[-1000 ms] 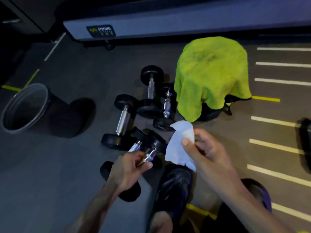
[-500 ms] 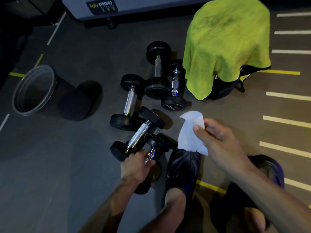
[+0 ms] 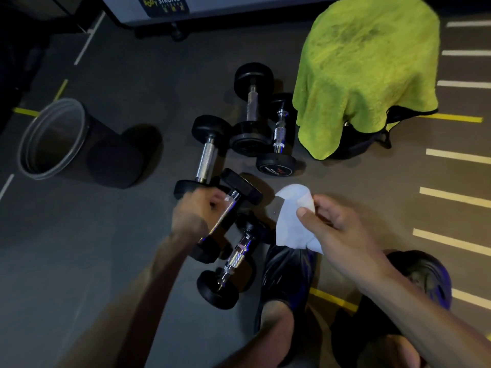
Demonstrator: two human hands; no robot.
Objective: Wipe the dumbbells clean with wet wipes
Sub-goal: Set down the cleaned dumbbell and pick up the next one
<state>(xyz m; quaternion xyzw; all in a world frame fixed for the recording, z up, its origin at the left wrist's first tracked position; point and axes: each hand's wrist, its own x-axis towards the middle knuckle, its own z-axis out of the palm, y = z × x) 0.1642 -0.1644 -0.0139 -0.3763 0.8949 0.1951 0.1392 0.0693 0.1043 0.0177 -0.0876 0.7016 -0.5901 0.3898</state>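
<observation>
You are crouched on a dark, smooth gym floor (image 3: 79, 261) with pale painted stripes (image 3: 457, 156) on the right and short yellow lines. At the top stands a grey machine base (image 3: 212, 6) with a "STRONG" label.

Your left hand (image 3: 198, 211) is curled around the shiny metal handle of a hex dumbbell (image 3: 233, 203). It has flat-sided black ends and sits tilted, its far end up by your fingers. The hand looks blurry.

Your right hand (image 3: 334, 224) pinches a white wet wipe (image 3: 292, 221) between thumb and fingers. The wipe is thin and crumpled and hangs just beside the held dumbbell, not touching it.

Below that dumbbell lies a small dumbbell (image 3: 231, 261) with round black ends and a ridged silver bar. Three more round-ended dumbbells lie farther off: a left dumbbell (image 3: 206, 158), a big middle dumbbell (image 3: 251, 107) and a thin-bar dumbbell (image 3: 277, 136).

A fuzzy lime-green towel (image 3: 366, 65) is draped over a black bag (image 3: 356, 144) on the right. A round grey bin (image 3: 53, 139) with a smooth rim stands on the left, well apart. Your black shoe (image 3: 287, 272) is near the wipe.
</observation>
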